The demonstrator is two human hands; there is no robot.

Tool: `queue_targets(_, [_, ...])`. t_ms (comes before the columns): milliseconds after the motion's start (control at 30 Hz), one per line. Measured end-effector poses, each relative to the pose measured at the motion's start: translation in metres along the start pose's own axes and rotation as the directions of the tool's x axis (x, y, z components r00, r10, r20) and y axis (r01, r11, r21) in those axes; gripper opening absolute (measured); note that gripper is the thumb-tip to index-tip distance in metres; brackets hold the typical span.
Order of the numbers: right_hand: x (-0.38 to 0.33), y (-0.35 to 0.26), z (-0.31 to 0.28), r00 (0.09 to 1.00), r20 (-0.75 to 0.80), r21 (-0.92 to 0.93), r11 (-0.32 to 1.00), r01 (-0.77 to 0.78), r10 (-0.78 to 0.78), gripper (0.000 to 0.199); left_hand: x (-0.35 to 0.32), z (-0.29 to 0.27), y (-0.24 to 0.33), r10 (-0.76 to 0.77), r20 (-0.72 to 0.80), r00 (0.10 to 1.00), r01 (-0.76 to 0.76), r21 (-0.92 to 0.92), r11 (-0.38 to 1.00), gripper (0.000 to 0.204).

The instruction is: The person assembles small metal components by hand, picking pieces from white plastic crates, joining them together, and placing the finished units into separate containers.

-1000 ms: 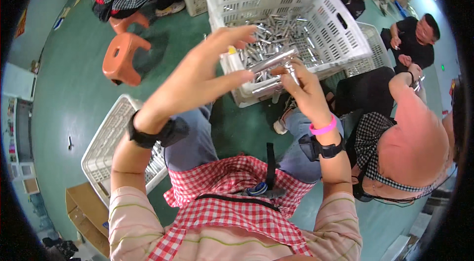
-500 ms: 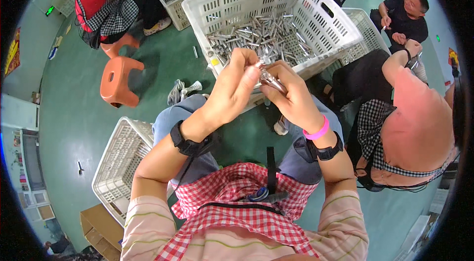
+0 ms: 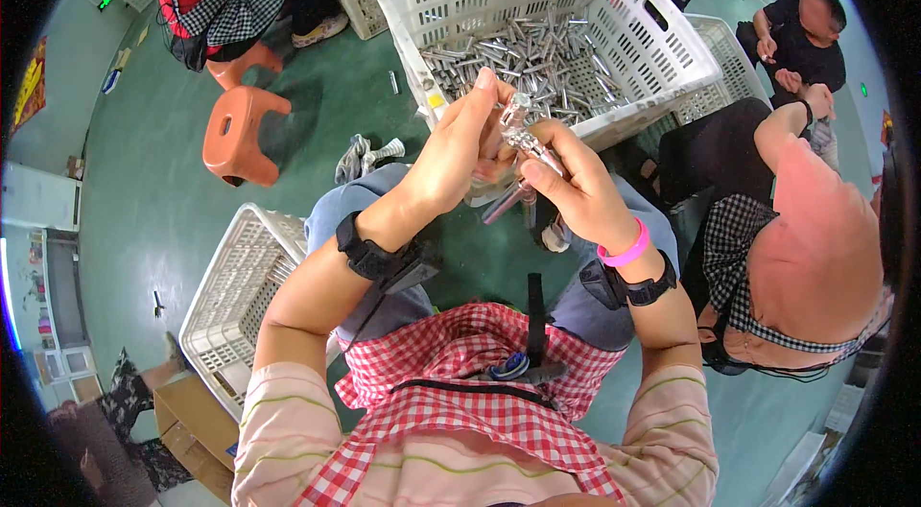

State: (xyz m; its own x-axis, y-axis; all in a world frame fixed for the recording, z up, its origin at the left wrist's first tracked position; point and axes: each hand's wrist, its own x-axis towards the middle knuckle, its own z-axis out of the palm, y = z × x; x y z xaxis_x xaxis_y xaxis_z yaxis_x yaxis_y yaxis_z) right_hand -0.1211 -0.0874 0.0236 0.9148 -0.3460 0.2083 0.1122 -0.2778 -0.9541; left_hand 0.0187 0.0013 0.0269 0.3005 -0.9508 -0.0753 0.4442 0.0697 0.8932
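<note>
Shiny jointed metal fittings sit between my two hands, above the near edge of a big white crate. My left hand has its thumb raised and its fingers curled behind the fittings, partly hidden. My right hand is closed, with thumb and forefinger pinching the cylindrical end of a fitting. Below the fingers a slim shiny rod sticks out at a slant; which hand holds it is hard to tell. Many loose metal cylinders lie in the crate.
A white basket stands at my left, beside a cardboard box. Orange stools and crumpled gloves are on the green floor. A co-worker in pink sits close at my right; others sit farther off.
My left thumb has lifted off the fittings, exposing more of them. The slanting rod now shows below my fingers. The whole view has shifted slightly, and someone's leg appears at the lower left.
</note>
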Motion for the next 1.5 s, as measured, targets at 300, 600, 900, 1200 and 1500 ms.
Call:
queue_targets(300, [0.001, 0.000, 0.001, 1.000, 0.018, 0.089, 0.996, -0.009, 0.007, 0.022, 0.001, -0.004, -0.006, -0.138, 0.096, 0.986, 0.153, -0.166, 0.974, 0.054])
queue_targets(600, [-0.002, -0.009, -0.011, 0.974, 0.189, 0.288, 0.942, -0.174, 0.123, 0.026, 0.000, -0.009, -0.005, -0.252, 0.234, 0.939, 0.307, -0.238, 0.922, 0.059])
queue_targets(900, [-0.003, -0.007, -0.014, 0.959, 0.239, 0.475, 0.843, -0.253, 0.154, 0.031, 0.001, -0.008, -0.004, -0.275, 0.272, 0.922, 0.341, -0.233, 0.911, 0.061])
queue_targets(1200, [0.005, -0.004, -0.017, 0.998, 0.060, 0.630, 0.776, -0.017, -0.026, 0.035, -0.003, 0.001, 0.012, -0.075, 0.252, 0.965, 0.183, -0.440, 0.879, 0.067])
queue_targets(1500, [0.003, 0.002, -0.020, 0.993, -0.099, 0.511, 0.859, 0.001, 0.058, 0.018, 0.000, 0.002, 0.009, -0.064, 0.208, 0.976, 0.139, -0.370, 0.918, 0.065])
